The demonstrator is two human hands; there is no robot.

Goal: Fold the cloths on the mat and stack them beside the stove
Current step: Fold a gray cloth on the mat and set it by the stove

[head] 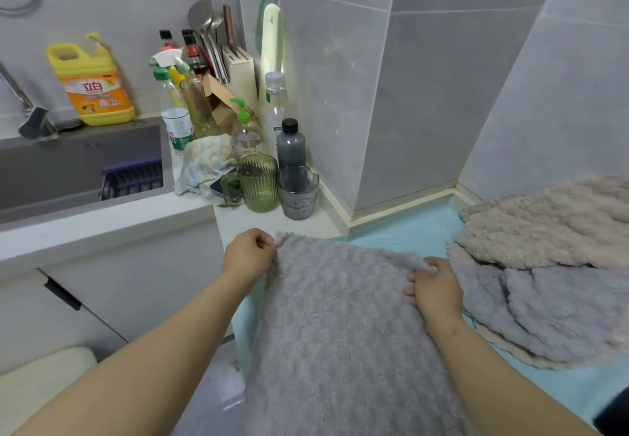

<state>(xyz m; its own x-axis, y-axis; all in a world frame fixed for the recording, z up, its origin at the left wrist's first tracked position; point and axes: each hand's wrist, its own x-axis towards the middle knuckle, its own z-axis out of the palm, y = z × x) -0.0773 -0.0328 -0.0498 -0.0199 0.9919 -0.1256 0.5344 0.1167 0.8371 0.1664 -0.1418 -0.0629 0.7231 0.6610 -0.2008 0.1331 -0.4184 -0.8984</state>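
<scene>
head view, first voice: start at the left. what has the left hand [250,253] got?
second voice: thumb and fingers curled tight, pinching the far left corner of the grey cloth [340,333].
first voice: and the cloth itself?
second voice: it lies between the two hands, over the left part of the blue mat [418,228], long axis running near to far. its whole length is on the near side of the fingers, and the held edge runs left to right.
first voice: right hand [434,287]?
second voice: fingers curled over that same far edge at its right end, gripping it. both hands are on the cloth, neither nearer than the other.
first voice: so the fold?
second voice: my guess is the far edge must come toward the near end, corners level. further right a pile of cloths [544,248] waits unfolded, touching this one or just beside it, i cannot tell. no stove in sight.
</scene>
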